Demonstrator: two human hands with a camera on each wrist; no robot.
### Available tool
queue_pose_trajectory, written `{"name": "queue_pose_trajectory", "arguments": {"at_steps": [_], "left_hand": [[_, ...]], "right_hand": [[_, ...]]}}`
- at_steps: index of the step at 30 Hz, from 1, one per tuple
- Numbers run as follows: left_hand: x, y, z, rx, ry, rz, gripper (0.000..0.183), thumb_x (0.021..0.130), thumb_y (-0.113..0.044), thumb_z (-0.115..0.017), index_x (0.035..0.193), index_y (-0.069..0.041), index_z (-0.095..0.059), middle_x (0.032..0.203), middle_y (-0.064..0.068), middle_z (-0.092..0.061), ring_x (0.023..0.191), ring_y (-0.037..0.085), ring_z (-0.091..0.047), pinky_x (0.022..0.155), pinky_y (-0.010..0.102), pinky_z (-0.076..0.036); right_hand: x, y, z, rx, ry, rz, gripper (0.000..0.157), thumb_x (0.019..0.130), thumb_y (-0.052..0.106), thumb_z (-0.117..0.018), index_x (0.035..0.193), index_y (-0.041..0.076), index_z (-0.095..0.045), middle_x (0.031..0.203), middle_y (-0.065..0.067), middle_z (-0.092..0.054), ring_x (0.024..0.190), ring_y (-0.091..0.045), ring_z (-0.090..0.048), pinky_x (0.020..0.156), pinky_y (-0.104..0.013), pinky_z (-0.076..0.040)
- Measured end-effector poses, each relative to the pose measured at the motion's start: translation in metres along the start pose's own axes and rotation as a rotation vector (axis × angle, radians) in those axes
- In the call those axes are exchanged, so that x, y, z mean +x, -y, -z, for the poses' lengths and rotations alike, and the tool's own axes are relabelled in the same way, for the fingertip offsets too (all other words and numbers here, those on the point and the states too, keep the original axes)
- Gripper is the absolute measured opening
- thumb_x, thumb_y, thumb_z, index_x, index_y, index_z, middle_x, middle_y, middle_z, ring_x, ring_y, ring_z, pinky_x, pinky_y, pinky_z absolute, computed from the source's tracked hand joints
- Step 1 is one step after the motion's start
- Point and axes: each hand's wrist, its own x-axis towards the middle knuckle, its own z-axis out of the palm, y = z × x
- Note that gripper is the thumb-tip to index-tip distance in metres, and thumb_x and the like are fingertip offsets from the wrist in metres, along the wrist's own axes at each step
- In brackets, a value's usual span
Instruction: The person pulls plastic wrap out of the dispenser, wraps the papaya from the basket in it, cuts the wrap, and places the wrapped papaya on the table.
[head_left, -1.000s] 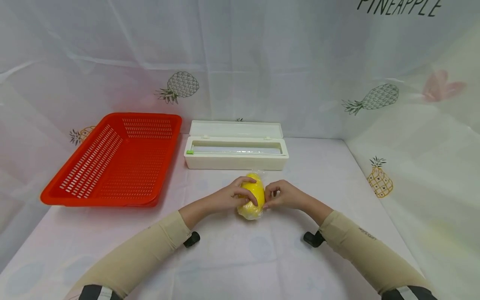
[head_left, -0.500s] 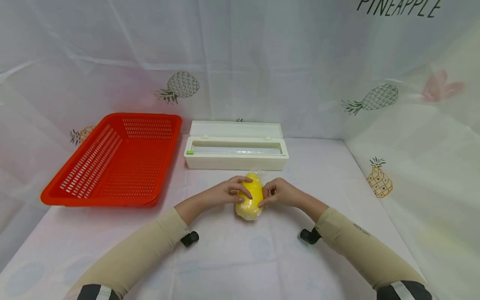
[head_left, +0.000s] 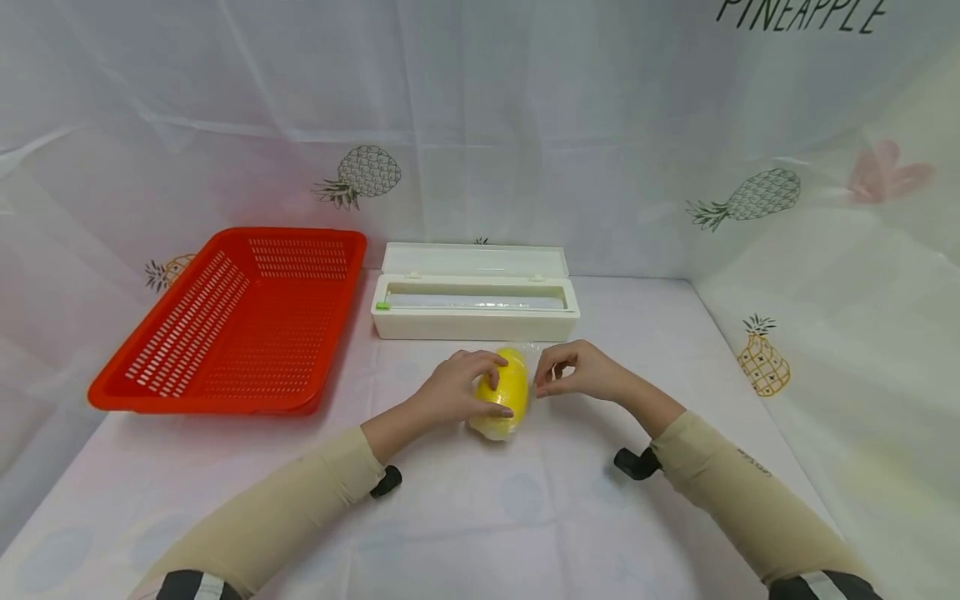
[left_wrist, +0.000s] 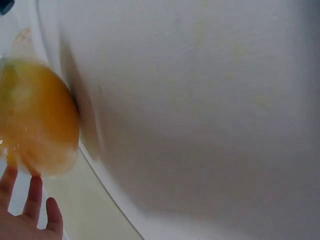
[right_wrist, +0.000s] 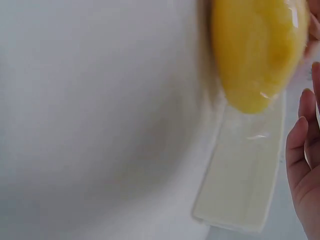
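A yellow oval fruit (head_left: 513, 385), mango-like and wrapped in clear cling film (head_left: 531, 353), lies on the cloth-covered table. My left hand (head_left: 457, 385) holds it from the left, fingers over its far part and thumb near its front end. Beside its right side is my right hand (head_left: 581, 372), with thumb and index tips together at the film's edge; the film is too clear to trace fully. In the left wrist view the fruit (left_wrist: 42, 117) is blurred above the fingertips (left_wrist: 35, 187). The right wrist view has the fruit (right_wrist: 257, 55) left of the right hand's fingers (right_wrist: 298, 132).
Behind the fruit stands a white cling film dispenser (head_left: 476, 323), lid raised, a roll inside. A red perforated basket (head_left: 217, 403) sits at the left. A pineapple-print curtain (head_left: 465, 125) hangs at the back and right.
My left hand has shifted its hold, the thumb now near the fruit's front end. My right hand first closed in slightly, then moved up and right, a little away from the fruit.
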Motion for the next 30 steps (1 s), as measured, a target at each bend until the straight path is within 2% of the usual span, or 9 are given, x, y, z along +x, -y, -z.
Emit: {"name": "queue_pose_trajectory", "arguments": {"at_steps": [5,9,11,13,15,19,23,26,30], "left_hand": [[-0.001,-0.001,0.002,-0.006,0.043,0.033,0.042,0.075,-0.03,-0.085,0.106,-0.019,-0.06,0.134,0.0,-0.051,0.124,0.021,-0.045,0.106,0.039,-0.038],[-0.002,0.004,0.011,0.03,0.078,-0.019,0.039,0.079,-0.018,-0.079,0.115,-0.02,-0.065,0.13,-0.002,-0.053,0.127,0.022,-0.04,0.108,0.041,-0.034],[-0.002,0.007,0.016,0.056,0.07,-0.062,0.036,0.081,-0.009,-0.073,0.115,-0.019,-0.068,0.131,-0.003,-0.055,0.129,0.024,-0.036,0.107,0.045,-0.032],[-0.002,0.009,0.019,0.059,0.047,-0.06,0.038,0.082,-0.001,-0.066,0.114,-0.021,-0.07,0.134,-0.002,-0.053,0.13,0.025,-0.032,0.107,0.047,-0.031],[-0.002,0.011,0.021,0.045,0.002,-0.026,0.04,0.083,0.004,-0.062,0.111,-0.022,-0.072,0.137,0.001,-0.05,0.131,0.028,-0.031,0.106,0.05,-0.031],[-0.005,0.012,0.016,-0.066,-0.082,0.139,0.038,0.088,-0.002,-0.064,0.121,-0.021,-0.067,0.141,0.007,-0.043,0.13,0.032,-0.036,0.105,0.051,-0.036],[-0.012,0.009,0.007,-0.235,-0.061,0.29,0.051,0.091,-0.014,-0.066,0.14,-0.017,-0.05,0.141,0.015,-0.04,0.12,0.033,-0.048,0.094,0.047,-0.048],[-0.019,0.003,0.0,-0.303,0.001,0.328,0.066,0.091,-0.019,-0.067,0.149,-0.012,-0.036,0.144,0.018,-0.037,0.112,0.031,-0.054,0.089,0.042,-0.051],[-0.023,0.001,-0.004,-0.325,0.027,0.309,0.08,0.09,-0.016,-0.071,0.154,-0.008,-0.023,0.15,0.021,-0.027,0.109,0.028,-0.054,0.092,0.037,-0.05]], "right_hand": [[-0.001,0.011,0.014,-0.03,-0.087,-0.032,0.01,0.08,0.016,-0.081,0.086,0.013,-0.075,0.087,0.001,-0.069,0.081,-0.021,-0.057,0.073,-0.032,-0.048],[-0.002,0.014,0.02,-0.057,-0.151,-0.044,0.014,0.08,0.016,-0.082,0.089,0.008,-0.074,0.089,0.001,-0.068,0.087,-0.031,-0.056,0.076,-0.039,-0.043],[-0.002,0.013,0.02,-0.055,-0.171,-0.049,0.016,0.081,0.015,-0.081,0.091,0.006,-0.073,0.092,0.0,-0.068,0.091,-0.036,-0.054,0.079,-0.045,-0.042],[0.0,0.01,0.017,-0.035,-0.174,-0.055,0.016,0.081,0.014,-0.08,0.094,0.007,-0.073,0.096,-0.001,-0.068,0.095,-0.037,-0.054,0.084,-0.05,-0.042],[0.002,0.005,0.011,-0.005,-0.16,-0.059,0.018,0.082,0.012,-0.079,0.098,0.006,-0.073,0.102,-0.003,-0.067,0.1,-0.034,-0.055,0.09,-0.051,-0.044],[0.005,0.0,-0.007,0.084,-0.105,-0.065,0.029,0.083,0.006,-0.077,0.11,0.002,-0.069,0.118,-0.011,-0.061,0.112,-0.032,-0.053,0.095,-0.053,-0.046],[0.005,0.008,-0.027,0.122,-0.087,-0.118,0.041,0.083,0.001,-0.075,0.122,-0.002,-0.063,0.134,-0.018,-0.049,0.12,-0.039,-0.049,0.093,-0.053,-0.048],[0.004,0.018,-0.036,0.128,-0.096,-0.155,0.047,0.086,0.0,-0.072,0.13,-0.003,-0.057,0.141,-0.02,-0.041,0.124,-0.044,-0.045,0.098,-0.056,-0.043],[0.009,0.009,-0.046,0.132,-0.133,-0.122,0.052,0.087,0.001,-0.07,0.136,-0.001,-0.052,0.144,-0.02,-0.039,0.129,-0.042,-0.041,0.105,-0.06,-0.033]]}}
